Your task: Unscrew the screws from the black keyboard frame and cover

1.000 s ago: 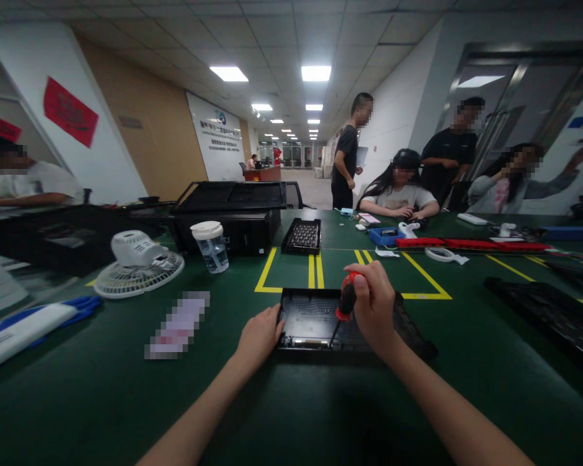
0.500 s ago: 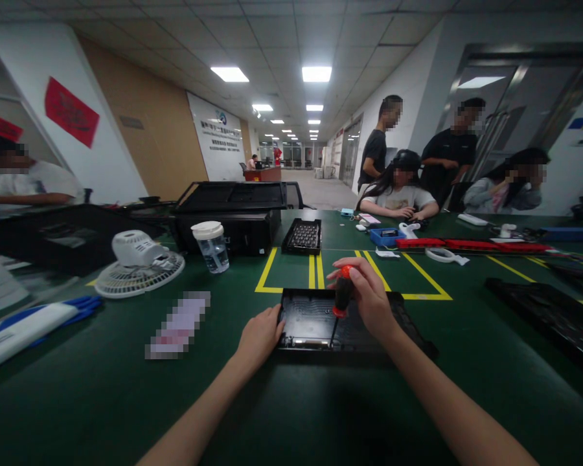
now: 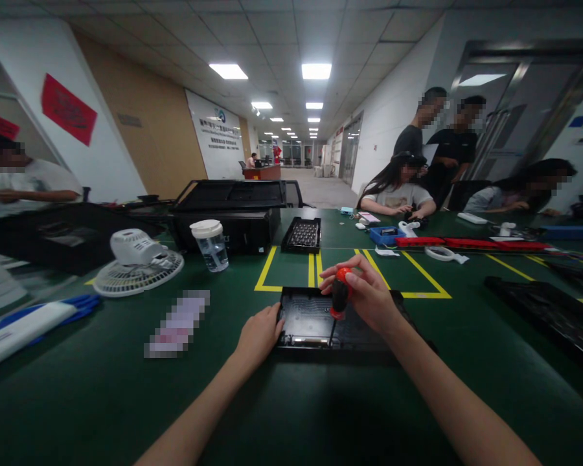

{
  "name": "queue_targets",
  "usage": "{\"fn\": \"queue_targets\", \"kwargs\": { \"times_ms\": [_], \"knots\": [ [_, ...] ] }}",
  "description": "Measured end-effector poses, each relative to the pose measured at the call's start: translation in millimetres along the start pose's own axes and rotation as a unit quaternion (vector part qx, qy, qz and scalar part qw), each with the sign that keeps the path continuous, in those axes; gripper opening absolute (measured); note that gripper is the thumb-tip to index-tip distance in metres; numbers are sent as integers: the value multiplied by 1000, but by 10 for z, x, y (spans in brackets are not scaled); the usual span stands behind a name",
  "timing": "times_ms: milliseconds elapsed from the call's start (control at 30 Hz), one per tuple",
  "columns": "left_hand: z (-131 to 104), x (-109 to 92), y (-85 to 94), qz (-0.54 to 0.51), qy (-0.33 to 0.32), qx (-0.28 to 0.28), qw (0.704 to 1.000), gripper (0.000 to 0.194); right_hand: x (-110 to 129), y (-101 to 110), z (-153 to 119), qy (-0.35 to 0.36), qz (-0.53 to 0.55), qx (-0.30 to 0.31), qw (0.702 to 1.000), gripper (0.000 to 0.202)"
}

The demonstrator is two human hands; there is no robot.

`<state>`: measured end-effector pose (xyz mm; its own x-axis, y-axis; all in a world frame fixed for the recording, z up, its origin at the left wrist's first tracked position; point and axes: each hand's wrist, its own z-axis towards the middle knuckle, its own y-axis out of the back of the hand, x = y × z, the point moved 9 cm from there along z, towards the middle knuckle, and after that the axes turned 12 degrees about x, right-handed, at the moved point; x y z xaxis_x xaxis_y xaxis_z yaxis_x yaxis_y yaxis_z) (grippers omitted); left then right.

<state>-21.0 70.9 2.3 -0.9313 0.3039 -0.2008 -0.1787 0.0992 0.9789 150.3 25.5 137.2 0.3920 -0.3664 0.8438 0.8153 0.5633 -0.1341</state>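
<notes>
We are gripping a screwdriver (image 3: 339, 296) upright in our right hand (image 3: 369, 299), our left hand (image 3: 260, 333) pressing the black tray (image 3: 307, 320) (no readable writing) on the counter (image 3: 102, 388).
</notes>
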Motion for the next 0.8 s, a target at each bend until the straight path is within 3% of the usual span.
{"fn": "queue_targets", "kwargs": {
  "times_ms": [233, 800],
  "knots": [
    [-2, -14, 17, -1, 3, 7, 1000, 43, 31, -23, 7, 2, -35, 15, 999, 17],
    [0, -27, 7, -4, 14, 18, 1000, 41, -10, 56, -10, -3, -72, -14, 997, 15]
  ]
}}
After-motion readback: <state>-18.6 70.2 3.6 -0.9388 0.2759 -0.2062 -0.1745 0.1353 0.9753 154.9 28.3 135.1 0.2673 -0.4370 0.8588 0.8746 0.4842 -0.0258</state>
